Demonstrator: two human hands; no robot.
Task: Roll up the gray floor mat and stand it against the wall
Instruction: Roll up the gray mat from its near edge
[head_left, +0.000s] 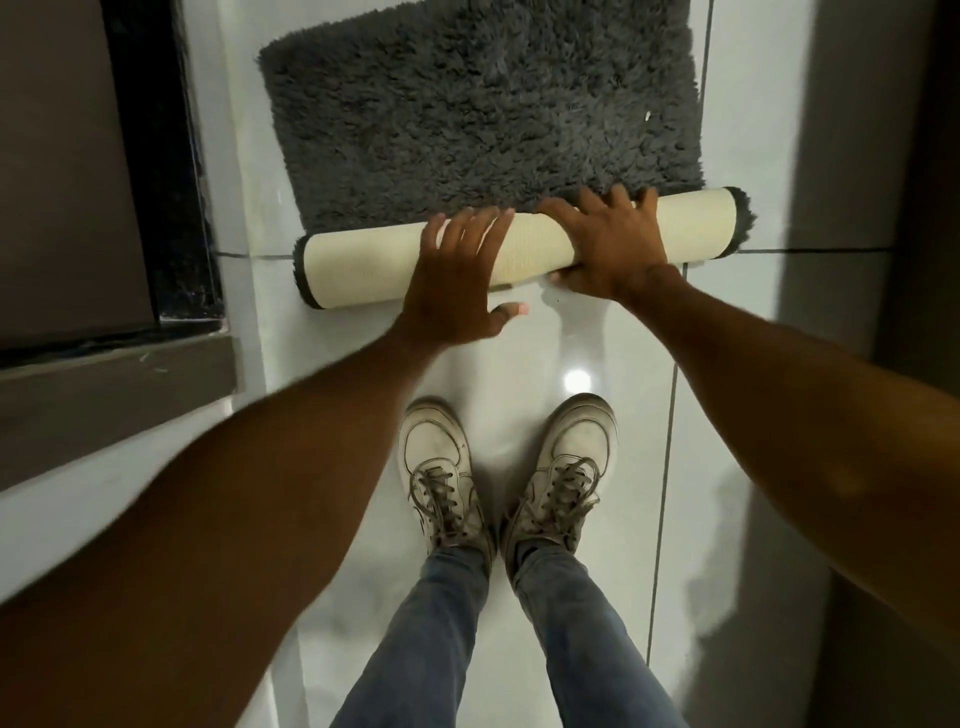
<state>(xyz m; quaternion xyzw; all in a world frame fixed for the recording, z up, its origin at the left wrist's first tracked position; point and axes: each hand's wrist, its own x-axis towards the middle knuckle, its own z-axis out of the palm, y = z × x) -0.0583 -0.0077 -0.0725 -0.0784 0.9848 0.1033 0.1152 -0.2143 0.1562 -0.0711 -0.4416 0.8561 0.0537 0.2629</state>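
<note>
One wide-angle head-worn view, steeply down and forward, close over the tiled floor (566, 343), mat (483, 119) and shoes (436, 462).

Dim indoor light, a bright glare spot on the glossy floor (545, 353), left forearm (234, 493) blurred, edges bowed.

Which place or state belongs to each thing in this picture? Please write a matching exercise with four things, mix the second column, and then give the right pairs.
Things
1. rolled cream-backed part of the gray floor mat
2. flat shaggy gray part of the mat
3. left hand
4. pair of white laced sneakers

Places or states
A. stands on the glossy white floor tiles, toes toward the mat
B. lies spread out beyond the roll
C. rests on the roll, fingers straight
D. lies crosswise, between the sneakers and the shaggy pile

Pairs: 1-D, 2-B, 3-C, 4-A
</note>
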